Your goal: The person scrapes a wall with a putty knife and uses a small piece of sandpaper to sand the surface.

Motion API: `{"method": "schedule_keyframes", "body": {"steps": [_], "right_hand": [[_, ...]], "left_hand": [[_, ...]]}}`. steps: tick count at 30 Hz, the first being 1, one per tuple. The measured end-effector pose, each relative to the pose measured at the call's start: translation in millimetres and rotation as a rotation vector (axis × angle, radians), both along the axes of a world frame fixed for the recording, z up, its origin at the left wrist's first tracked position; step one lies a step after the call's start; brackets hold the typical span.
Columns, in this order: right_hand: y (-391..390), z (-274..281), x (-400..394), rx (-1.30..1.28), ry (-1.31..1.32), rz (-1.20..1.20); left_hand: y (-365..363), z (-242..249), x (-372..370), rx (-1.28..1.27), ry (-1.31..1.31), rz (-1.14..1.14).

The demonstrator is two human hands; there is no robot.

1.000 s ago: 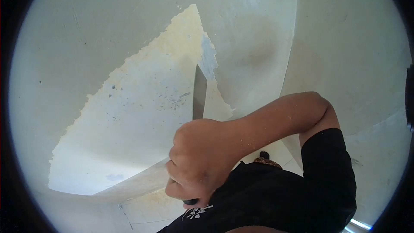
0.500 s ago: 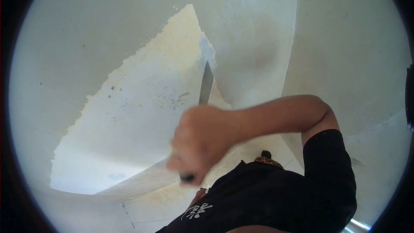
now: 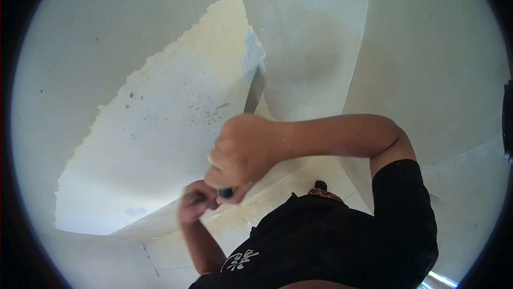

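Observation:
My right hand (image 3: 243,150) is wrapped round the dark handle of a scraper (image 3: 255,92). Its metal blade sticks up from the fist, with the tip at the right edge of the bare patch (image 3: 160,112) on the wall. The black butt of the handle shows below the fist. Lower left, my left hand (image 3: 197,203) is raised close beside that butt, its fingers curled and blurred by motion. Something small and dark shows in it; I cannot make out what it is, nor whether the two hands touch.
Grey-green coating (image 3: 304,32) with a ragged edge surrounds the pale patch. A corner line (image 3: 356,64) runs down to the right, where another wall (image 3: 433,64) begins. A dark object (image 3: 507,120) stands at the far right edge.
My left hand has risen from beside my body to near the scraper's handle end. My right hand has shifted slightly up and left with the scraper; the view has shifted a little.

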State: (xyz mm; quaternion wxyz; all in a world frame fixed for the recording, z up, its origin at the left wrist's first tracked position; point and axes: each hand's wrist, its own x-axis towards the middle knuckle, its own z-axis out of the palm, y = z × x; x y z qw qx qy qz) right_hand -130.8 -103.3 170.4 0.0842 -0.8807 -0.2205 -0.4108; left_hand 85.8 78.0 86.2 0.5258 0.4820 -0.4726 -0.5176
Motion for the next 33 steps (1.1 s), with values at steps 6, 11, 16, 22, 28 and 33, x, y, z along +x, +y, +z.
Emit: {"method": "schedule_keyframes", "body": {"steps": [6,11,16,22,28,33], "right_hand": [[19,3,7,0.003,-0.038,0.055],[23,8,-3,-0.082,-0.015,-0.035],[0,-1,1,-0.095,-0.005,-0.086],[30,9,-13,-0.126,0.057,0.017],[26,-10,4,-0.071,0.03,0.044],[-7,-5,4,0.048,0.123,-0.091]], "left_hand": [[4,176,-95,-1.099,0.123,-0.675],[-10,195,-119,-0.956,-0.169,-0.669],[-6,183,-127,-0.949,0.075,-0.534],[-36,185,-115,-1.09,-0.383,-0.854],[-31,161,-59,-0.911,-0.088,-0.739],[-49,80,11,-0.442,0.129,-0.728]]}}
